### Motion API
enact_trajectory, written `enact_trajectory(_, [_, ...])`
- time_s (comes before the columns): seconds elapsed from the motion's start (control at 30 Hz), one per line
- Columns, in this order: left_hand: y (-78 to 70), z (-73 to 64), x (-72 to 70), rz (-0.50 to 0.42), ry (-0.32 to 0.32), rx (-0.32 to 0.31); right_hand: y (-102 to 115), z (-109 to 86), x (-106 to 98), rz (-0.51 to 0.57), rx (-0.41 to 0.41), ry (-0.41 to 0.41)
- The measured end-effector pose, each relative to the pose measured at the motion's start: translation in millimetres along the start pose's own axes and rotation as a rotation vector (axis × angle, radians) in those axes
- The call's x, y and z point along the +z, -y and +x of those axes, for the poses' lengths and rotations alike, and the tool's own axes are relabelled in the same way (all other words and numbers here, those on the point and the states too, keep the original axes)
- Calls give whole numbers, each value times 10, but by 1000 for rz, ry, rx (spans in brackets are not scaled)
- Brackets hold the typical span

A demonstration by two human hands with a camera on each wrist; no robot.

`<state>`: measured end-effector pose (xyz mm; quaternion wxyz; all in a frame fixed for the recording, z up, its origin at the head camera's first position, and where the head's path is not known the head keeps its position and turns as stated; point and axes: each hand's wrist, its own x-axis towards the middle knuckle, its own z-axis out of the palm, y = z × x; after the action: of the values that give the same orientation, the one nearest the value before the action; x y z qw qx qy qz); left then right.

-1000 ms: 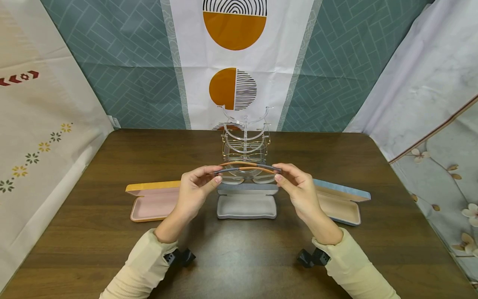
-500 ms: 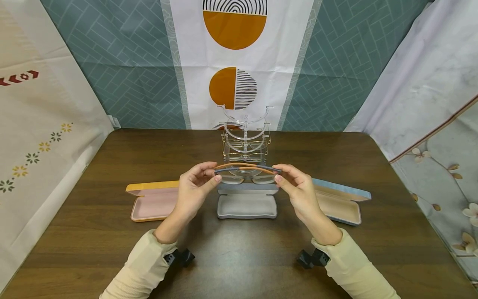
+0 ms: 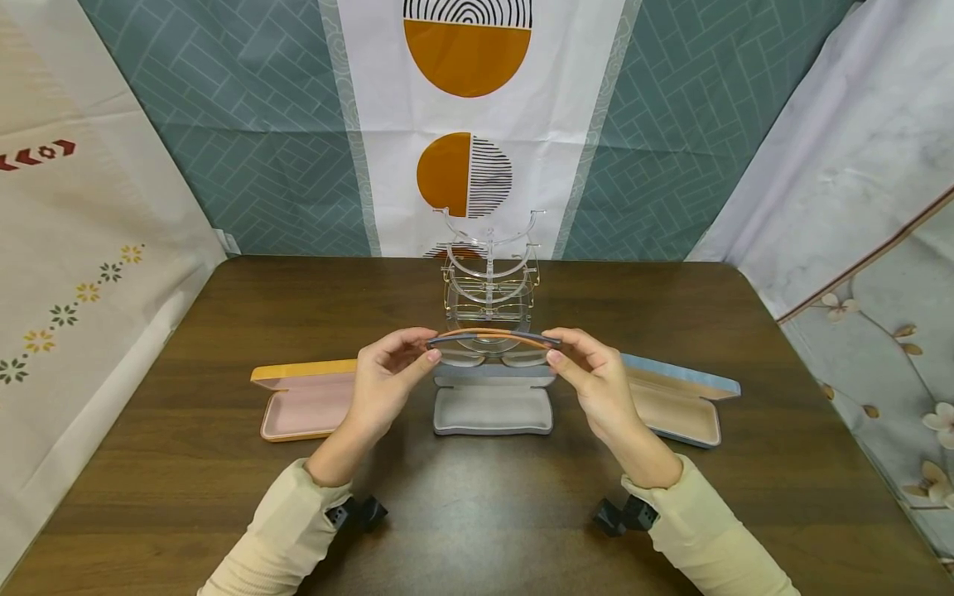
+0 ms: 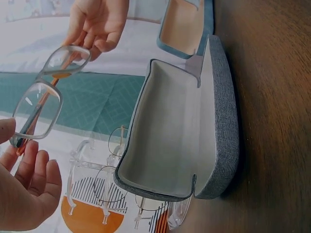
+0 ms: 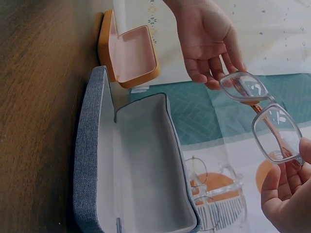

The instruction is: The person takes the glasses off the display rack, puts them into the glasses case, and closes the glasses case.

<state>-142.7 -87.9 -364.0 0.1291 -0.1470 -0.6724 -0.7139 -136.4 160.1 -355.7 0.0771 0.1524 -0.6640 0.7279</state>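
Grey-rimmed glasses (image 3: 488,334), pinched at either end by your left hand (image 3: 391,368) and right hand (image 3: 596,372), hang above the table (image 3: 477,513). Only wrist views show rounded lenses (image 4: 39,108) whole and weave on your grey case (image 4: 226,126).

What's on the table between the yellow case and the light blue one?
An open case with a grey lining lies between the yellow case and the light blue case, as the head view shows.
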Motion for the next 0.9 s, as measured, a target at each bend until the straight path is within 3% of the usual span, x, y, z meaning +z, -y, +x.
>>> enact_trajectory(0.3, [-7,-6,-19,32,19,9,7,-5,-1,0,29,-3])
enact_trajectory(0.9, [16,-41,-80,89,35,-102,-69,0,-35,13,94,81])
